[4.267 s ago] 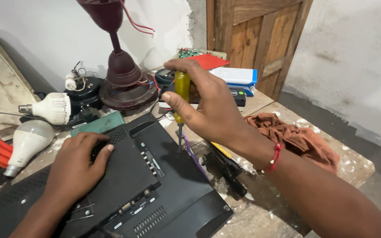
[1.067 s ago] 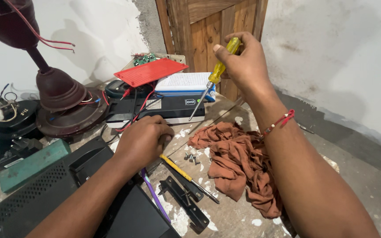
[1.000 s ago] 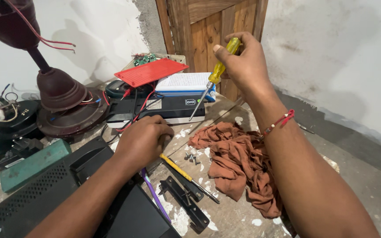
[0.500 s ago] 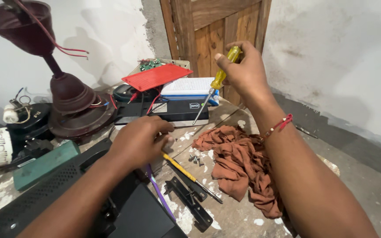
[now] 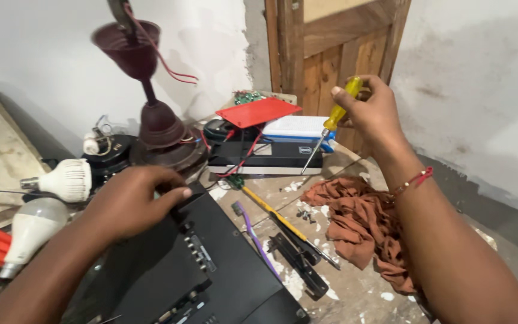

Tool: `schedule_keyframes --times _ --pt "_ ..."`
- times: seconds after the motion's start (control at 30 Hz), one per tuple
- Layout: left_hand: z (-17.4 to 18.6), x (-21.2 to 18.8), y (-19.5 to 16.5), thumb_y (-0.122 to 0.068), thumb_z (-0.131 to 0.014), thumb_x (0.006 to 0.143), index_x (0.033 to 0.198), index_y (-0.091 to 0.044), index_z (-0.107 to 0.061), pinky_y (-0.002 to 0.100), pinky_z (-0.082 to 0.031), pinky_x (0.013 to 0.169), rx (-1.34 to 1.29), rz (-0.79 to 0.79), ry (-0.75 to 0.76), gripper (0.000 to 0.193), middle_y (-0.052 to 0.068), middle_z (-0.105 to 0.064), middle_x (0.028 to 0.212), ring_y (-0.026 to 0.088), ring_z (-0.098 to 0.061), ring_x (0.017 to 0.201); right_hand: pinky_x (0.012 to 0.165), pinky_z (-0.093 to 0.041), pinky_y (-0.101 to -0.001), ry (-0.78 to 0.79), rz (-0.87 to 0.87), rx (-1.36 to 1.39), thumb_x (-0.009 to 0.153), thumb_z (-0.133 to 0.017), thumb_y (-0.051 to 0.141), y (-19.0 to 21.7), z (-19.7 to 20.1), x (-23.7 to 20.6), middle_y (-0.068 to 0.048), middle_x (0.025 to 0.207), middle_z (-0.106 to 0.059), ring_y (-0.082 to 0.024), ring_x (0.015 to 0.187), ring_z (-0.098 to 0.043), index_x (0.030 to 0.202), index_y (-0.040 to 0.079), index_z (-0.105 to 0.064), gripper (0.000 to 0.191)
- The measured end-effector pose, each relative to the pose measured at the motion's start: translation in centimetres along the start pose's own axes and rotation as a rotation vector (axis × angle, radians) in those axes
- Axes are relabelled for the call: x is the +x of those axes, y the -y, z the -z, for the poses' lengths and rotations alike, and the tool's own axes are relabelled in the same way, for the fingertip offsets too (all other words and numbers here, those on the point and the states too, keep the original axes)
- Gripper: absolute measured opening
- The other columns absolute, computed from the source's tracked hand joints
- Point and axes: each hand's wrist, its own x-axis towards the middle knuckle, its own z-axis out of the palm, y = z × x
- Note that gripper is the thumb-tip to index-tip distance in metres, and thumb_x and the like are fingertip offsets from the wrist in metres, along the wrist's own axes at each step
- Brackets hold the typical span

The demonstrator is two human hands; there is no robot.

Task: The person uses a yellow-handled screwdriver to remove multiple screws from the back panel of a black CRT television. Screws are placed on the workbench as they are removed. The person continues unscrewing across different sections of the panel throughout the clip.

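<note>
Head cam: my right hand (image 5: 372, 111) grips the yellow-handled screwdriver (image 5: 333, 122) raised, shaft slanting down-left toward the black monitor back (image 5: 199, 270). My left hand (image 5: 132, 201) is nearer, pressed flat at its top edge.

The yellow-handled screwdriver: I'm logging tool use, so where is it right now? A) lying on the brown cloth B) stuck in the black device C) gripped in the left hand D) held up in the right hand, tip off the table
D: the right hand holds the yellow-handled screwdriver raised, shaft angled down, its tip above the table.
</note>
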Motion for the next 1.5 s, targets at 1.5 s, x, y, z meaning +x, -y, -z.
schedule_keyframes --times 1.5 --pt "-1.5 -5.6 11.6 -0.044 -0.075 0.081 0.122 -0.015 -0.07 0.045 -0.051 0.092 -0.025 0.026 -0.055 0.051 0.008 -0.068 0.116 0.032 -0.065 0.109 0.075 -0.062 -0.029 0.267 0.016 0.149 0.097 -0.066 0.014 6.3 -16.7 -9.5 -0.004 0.11 -0.067 -0.012 0.095 -0.066 0.132 0.006 -0.059 0.036"
